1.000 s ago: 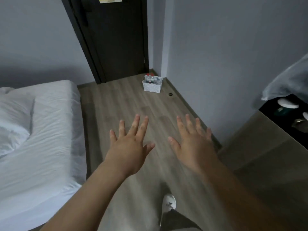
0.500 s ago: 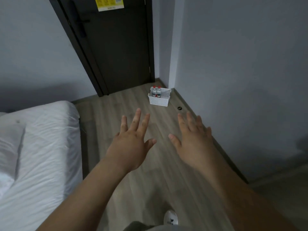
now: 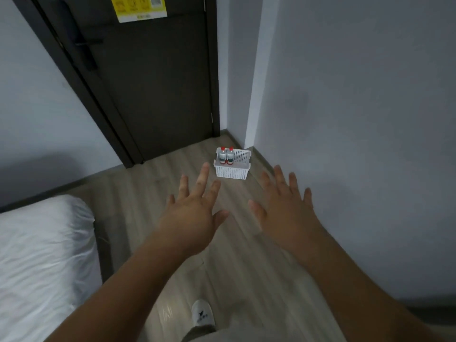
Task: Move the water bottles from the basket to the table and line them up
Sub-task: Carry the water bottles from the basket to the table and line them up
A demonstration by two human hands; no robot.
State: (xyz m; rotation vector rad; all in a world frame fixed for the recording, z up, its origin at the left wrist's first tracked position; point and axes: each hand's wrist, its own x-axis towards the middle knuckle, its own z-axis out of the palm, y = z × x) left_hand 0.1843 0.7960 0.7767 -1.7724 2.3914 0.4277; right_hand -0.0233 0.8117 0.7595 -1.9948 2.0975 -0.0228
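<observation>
Two water bottles (image 3: 226, 156) stand upright, side by side and touching, in the left end of a white perforated basket (image 3: 232, 172). Red caps, white labels with a dark band; label text too small to read. Rest of the basket looks empty. Basket sits on the wood-look floor (image 3: 153, 193) in the far corner, near the foot of the dark door (image 3: 148, 90) and close to the protruding wall corner (image 3: 249, 95) on its right.

Left hand (image 3: 192, 215) is stretched forward, palm down, fingers spread wide, holding nothing. Its middle fingertip overlaps the view just left of the basket, but the hand is in the air, well short of it. Right hand (image 3: 286, 208) is likewise out front, palm down, fingers fanned wide, empty, lower right of the basket in view and apart from it. Both forearms are bare. Slight motion blur on both hands.

A white shoe (image 3: 202, 314) shows at the bottom edge between the arms, with a light trouser leg below it. White-sheeted bed (image 3: 42, 262) fills the lower left, its corner near the left forearm. Door has a dark handle (image 3: 86, 45) on the left side and a yellow notice (image 3: 139, 7) at the top, print unreadable. Grey wall (image 3: 357, 119) runs along the right. No table in view.
</observation>
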